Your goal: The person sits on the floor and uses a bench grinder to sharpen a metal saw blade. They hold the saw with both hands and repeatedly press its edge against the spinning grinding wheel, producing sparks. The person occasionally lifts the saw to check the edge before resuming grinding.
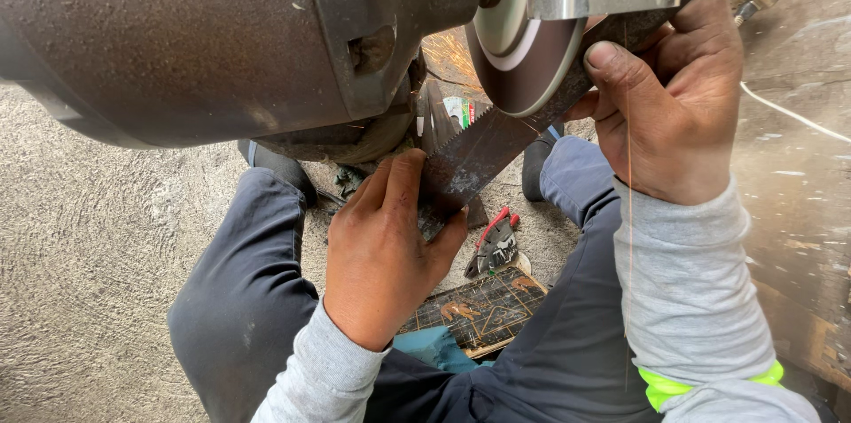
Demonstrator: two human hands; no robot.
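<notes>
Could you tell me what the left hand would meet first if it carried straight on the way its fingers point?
Probably the grinder body. The left hand grips the low end of the saw blade, fingers pointing up and away toward the housing just above; depth is hard to judge.

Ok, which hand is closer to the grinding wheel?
Right. The right hand holds the saw blade at its upper end, beside the grinding wheel; the left hand grips the blade's lower end, farther away.

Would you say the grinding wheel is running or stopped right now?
Running: sparks fly behind the grinding wheel where the toothed blade meets it.
</notes>
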